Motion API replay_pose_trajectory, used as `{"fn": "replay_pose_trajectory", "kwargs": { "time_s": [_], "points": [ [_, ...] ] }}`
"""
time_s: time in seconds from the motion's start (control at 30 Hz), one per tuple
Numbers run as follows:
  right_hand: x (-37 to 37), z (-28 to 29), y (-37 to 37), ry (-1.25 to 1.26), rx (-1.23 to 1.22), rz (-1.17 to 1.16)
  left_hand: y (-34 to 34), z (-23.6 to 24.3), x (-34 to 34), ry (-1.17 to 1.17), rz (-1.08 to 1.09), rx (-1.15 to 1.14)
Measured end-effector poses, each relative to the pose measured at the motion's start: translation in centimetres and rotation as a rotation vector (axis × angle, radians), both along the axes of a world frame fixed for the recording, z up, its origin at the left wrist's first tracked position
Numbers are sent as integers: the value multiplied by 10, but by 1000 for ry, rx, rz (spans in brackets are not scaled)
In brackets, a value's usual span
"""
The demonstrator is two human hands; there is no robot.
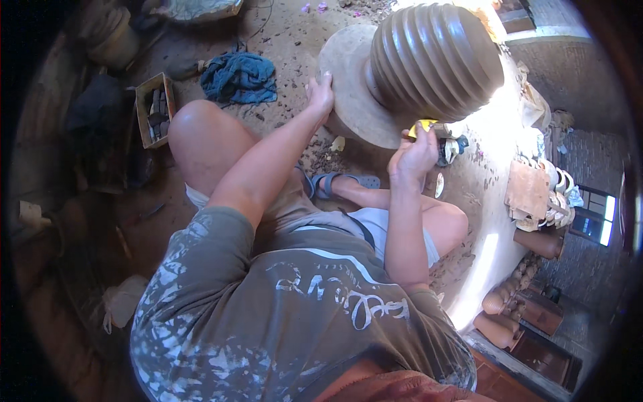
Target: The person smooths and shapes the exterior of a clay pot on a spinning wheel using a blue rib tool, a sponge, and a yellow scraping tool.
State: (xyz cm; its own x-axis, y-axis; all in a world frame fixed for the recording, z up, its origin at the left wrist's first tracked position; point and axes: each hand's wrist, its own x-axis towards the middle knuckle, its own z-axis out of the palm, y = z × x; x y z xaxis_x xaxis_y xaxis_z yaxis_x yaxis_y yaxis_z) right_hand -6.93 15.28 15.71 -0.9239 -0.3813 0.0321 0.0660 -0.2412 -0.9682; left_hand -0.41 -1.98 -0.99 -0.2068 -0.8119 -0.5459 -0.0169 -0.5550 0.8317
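Observation:
A large wet clay pot (435,60) with deep ridges around its wall stands on a round grey potter's wheel (348,100), ahead and to the right. My left hand (320,95) is at the wheel's left rim, its fingers bent against the edge. Close by the pot's near side, my right hand (415,159) is closed on a small yellow scraper-like piece (422,127). The yellow piece is at the clay's lower wall; whether it touches the clay I cannot tell. My palms and some fingers are hidden.
A crumpled blue-green cloth (238,78) lies on the crumb-strewn floor, left of the wheel. Beside my left knee is a box (155,110) of dark pieces. Small containers (452,149) stand right of my right hand. Finished pots (497,301) line the far right.

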Motion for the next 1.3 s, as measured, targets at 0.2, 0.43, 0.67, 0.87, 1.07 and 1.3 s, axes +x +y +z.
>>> {"fn": "replay_pose_trajectory", "kwargs": {
  "time_s": [0.2, 0.43, 0.67, 0.87, 1.07, 1.3],
  "points": [
    [18, 5, 28, -115, -17, 103, 47, 23, 21, -137, -94, -37],
    [-57, -8, 86, -372, -45, 145, 8, 26, 12, -163, 69, -39],
    [-72, 2, 81, -296, 30, 75, -27, 10, 13, -194, -51, -242],
    [-104, -1, 92, -276, -46, 62, -32, 6, 3, -266, -114, -310],
    [-105, -5, 85, -244, 8, -22, -42, 12, 1, 33, -35, -179],
    [-130, 44, 64, 655, 333, -155, -1, -1, -3, -4, 21, -213]
  ]
}}
